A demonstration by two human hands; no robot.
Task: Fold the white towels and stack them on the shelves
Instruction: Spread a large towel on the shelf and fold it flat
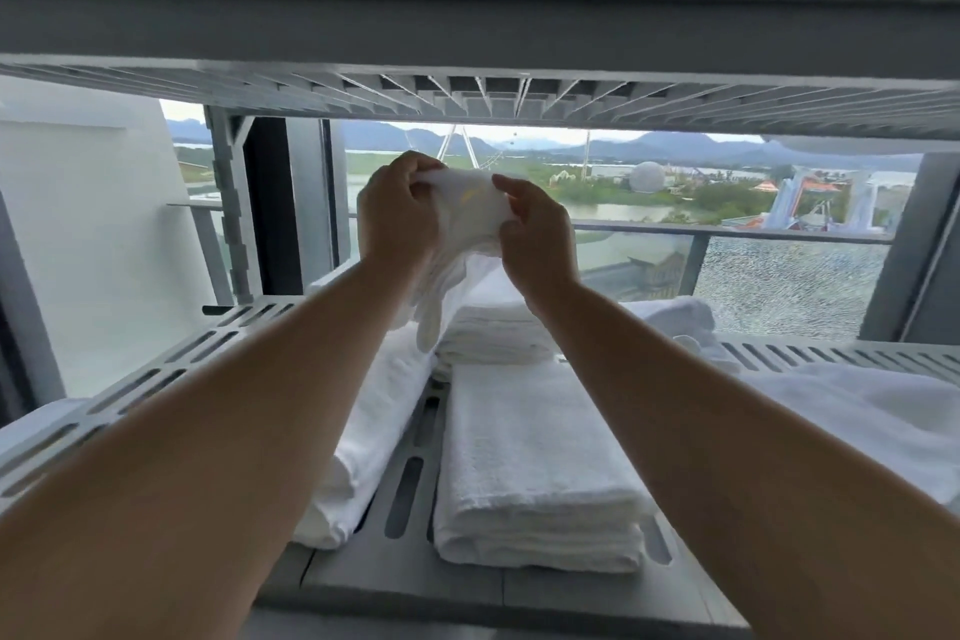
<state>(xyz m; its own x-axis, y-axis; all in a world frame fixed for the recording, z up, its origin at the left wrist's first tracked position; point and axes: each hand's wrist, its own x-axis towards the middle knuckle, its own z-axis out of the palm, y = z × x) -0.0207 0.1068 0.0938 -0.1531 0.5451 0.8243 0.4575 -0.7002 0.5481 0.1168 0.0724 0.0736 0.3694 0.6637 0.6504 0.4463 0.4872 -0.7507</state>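
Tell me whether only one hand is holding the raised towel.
No, the left hand and the right hand both pinch the raised towel at its top edge.

Looks like a linen store in a hotel-type high-rise, prob. a guest rm or service area. Grey metal rack (228, 203) w/ slotted shelves (135, 395) one above another, carrying folded white towels (535, 463) in neat stacks, all the same plain sort. Rack stands right at a big window; behind it a balcony w/ glass railing (789, 286). View is fr. high up: Ferris wheel (467, 146), white dome (647, 177), water (618, 212), mountains (660, 143), so a resort / theme-park area.
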